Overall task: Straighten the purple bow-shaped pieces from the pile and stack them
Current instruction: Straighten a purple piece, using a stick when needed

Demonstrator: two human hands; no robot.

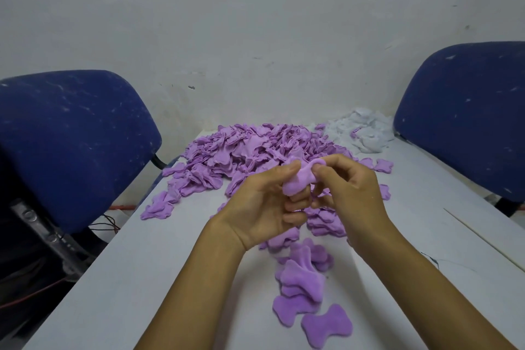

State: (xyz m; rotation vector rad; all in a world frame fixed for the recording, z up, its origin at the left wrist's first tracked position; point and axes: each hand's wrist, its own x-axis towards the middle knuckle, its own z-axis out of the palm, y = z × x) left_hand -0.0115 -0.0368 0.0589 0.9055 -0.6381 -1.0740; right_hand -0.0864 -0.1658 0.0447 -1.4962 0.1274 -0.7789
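- Single view: head-worn wide-angle camera, looking forward and down along the table [159, 250].
- Near field: both forearms enter from the bottom edge; the hands, left [262, 209] and right [350, 193], meet close below the lens, near frame centre.
- Far field: the table's far end meets a wall [255, 23].
- Margins: lens curvature bends a chair [71, 145] at left and another at right [466, 116] inward.
- No second view shares the scene.
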